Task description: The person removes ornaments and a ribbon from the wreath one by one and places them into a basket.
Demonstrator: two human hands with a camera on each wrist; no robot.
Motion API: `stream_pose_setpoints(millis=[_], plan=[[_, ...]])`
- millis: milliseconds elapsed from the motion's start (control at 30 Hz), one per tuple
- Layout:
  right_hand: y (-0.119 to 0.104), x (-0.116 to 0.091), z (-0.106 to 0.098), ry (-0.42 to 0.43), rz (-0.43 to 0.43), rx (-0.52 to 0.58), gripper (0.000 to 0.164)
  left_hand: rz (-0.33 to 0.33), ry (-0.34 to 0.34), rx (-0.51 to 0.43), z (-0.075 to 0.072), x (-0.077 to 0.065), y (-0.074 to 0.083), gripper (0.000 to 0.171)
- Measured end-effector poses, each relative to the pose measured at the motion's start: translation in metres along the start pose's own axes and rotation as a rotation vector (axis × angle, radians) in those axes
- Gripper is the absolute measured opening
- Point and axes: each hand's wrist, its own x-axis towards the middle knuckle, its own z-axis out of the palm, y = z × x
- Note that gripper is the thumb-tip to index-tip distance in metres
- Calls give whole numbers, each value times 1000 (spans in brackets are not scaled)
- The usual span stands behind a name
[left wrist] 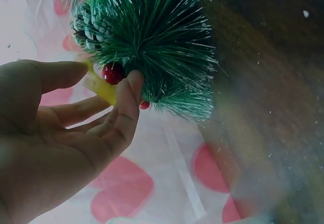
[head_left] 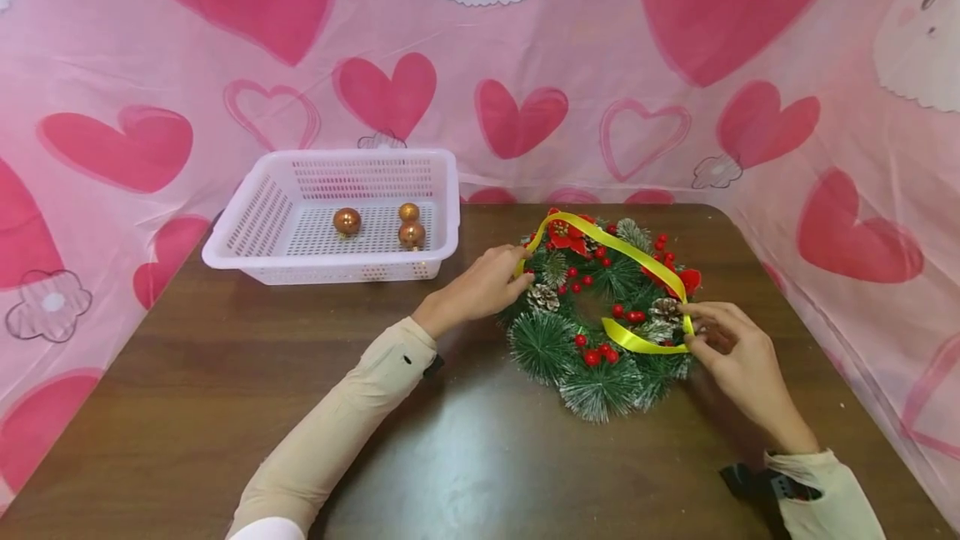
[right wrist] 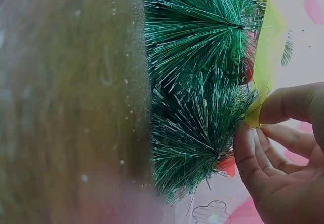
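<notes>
A green Christmas wreath (head_left: pixel 551 348) with red berries, pinecones and red flowers lies on the table. A yellow ribbon (head_left: pixel 626 250) loops over its top and right side, its loose end curving over the lower middle. At the wreath's upper left, my left hand (head_left: pixel 483 290) holds the ribbon; in the left wrist view the ribbon (left wrist: pixel 101 88) shows between thumb and fingers, beside a red berry (left wrist: pixel 113 73). On the right side, my right hand (head_left: pixel 738 361) pinches the ribbon (right wrist: pixel 268 51) between thumb and fingers, close to the frosted green needles (right wrist: pixel 197 112).
A white plastic basket (head_left: pixel 330 271) stands at the back left of the brown table (head_left: pixel 247 390). Inside are a copper-coloured bauble (head_left: pixel 347 222) and two more baubles (head_left: pixel 411 234) together. A pink heart-patterned cloth (head_left: pixel 585 48) hangs behind and beside the table.
</notes>
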Motion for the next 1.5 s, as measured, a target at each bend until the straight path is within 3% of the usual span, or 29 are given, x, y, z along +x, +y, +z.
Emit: stream_pose_setpoints(millis=[167,467,833,1067,1300,1500], plan=[[1,-1,0,34,-8,-9,38,12,15,-9,-1,2,-2,34],[-1,-1,4,100,8,8,40,90,102,14,-6,1,-2,36],[-2,-2,4,325,-25,11,50,101,153,52,-11,-2,0,40],[-5,2,1,419,-17,51,52,123,220,50,-20,-2,0,43],[-32,0,-5,473,-59,101,48,140,236,62,-22,-1,5,46],[-45,3,-11,490,-74,124,49,133,304,55,-24,-3,8,47]])
